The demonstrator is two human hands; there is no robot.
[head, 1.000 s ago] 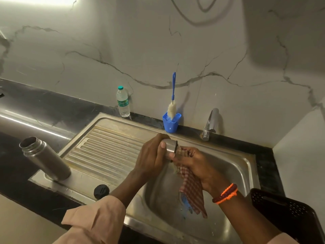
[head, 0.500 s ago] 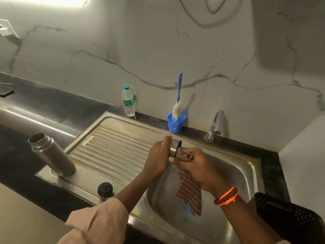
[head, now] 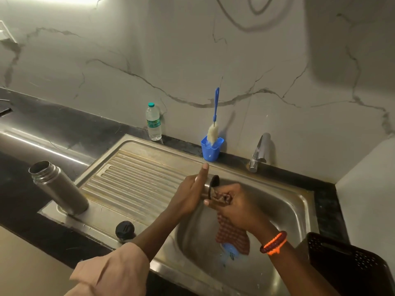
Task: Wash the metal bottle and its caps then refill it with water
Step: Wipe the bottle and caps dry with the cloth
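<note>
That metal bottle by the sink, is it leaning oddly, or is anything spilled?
The bottle only looks tilted through the wide lens; it stands uncapped on the sink's draining board. No spill shows.

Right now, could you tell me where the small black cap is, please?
In the head view, the black cap lies on the sink's front rim, right of the open metal bottle and beside the left forearm.

There were two hands [head: 188, 195] [head: 233, 205], one metal bottle [head: 57, 186], two caps [head: 210, 188] [head: 125, 230], one plastic bottle [head: 153, 122], one brush [head: 214, 122] and one cloth [head: 233, 236].
</note>
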